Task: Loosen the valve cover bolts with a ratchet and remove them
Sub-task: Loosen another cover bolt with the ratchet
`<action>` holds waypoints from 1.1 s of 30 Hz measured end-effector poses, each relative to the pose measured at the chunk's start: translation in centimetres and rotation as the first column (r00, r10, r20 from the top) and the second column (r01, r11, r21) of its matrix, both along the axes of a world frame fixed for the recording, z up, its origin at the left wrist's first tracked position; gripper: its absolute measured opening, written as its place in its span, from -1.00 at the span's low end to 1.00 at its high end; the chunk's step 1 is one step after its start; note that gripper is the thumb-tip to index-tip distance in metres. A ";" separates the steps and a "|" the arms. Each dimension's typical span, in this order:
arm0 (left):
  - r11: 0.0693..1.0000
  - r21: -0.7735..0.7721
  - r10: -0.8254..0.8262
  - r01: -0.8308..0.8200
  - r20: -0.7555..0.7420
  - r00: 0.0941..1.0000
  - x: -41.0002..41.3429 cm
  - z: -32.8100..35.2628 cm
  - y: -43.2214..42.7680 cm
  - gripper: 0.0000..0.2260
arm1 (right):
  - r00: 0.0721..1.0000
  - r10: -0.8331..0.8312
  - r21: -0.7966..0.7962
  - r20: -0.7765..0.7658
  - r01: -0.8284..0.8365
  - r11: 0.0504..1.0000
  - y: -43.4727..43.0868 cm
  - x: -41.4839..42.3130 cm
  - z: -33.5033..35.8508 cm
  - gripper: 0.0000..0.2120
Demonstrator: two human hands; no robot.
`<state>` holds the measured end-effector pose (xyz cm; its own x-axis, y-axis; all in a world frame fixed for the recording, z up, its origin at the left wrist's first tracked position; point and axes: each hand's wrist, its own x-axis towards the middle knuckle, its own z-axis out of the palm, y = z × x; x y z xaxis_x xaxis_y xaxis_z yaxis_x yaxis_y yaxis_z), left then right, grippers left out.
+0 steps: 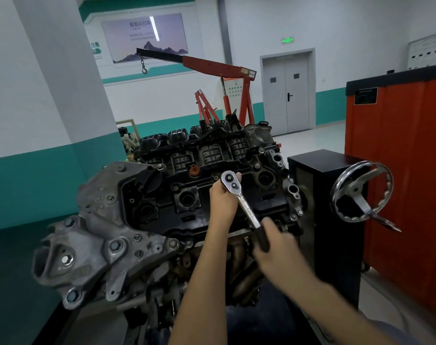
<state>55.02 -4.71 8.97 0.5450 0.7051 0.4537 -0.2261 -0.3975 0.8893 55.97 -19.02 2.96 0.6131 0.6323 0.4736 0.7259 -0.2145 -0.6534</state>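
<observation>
Head view, the only 1 supplied. The engine sat on a stand with its top face tilted toward the person, which put the black valve cover within reach of both hands.

The ratchet lay diagonally over the cover. Its chrome head was near the cover's rear edge and its black grip pointed toward the person.

The left hand was wrapped under and around the ratchet head, with a fingertip showing past its far side. In my judgement this steadied the head and held the socket square on the fastener. That hand hid the socket and whatever fastener sat under it, so seating could not be confirmed.

The right hand was clenched around the black grip at the far end of the handle, the position giving the most leverage. Its outline was blurred, which suggested a swing; the direction could not be told. The 2 hands were apart, 1 at each end of the tool.

1 bolt stood seated to the right of the ratchet head, so removal was judged incomplete. A chrome handwheel on the stand stood well to the right, apart from the handle.

Risk noted: the socket could slip off if the head were released under load.
</observation>
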 end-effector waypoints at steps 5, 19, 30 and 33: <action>0.999 0.009 0.033 -0.033 -0.085 0.996 0.3 0.6 0.4 -0.56 | 0.977 0.074 0.147 -0.201 -0.045 0.988 3.6 -3.5 -1.7 -0.72; 1.000 0.019 -0.010 0.011 -0.038 0.999 -0.2 -0.4 1.0 -0.73 | 0.902 0.001 -0.254 0.432 0.120 0.960 -2.2 7.1 5.2 -0.79; 0.988 0.150 0.045 -0.038 -0.046 0.998 -0.4 0.1 0.7 -0.55 | 0.990 0.096 0.000 -0.102 -0.096 0.995 1.7 -0.2 -1.0 -0.76; 0.974 0.221 -0.048 0.058 -0.051 0.998 -1.2 0.9 0.8 -0.59 | 0.985 0.171 -0.142 0.031 -0.165 0.976 -1.1 3.9 1.8 -0.80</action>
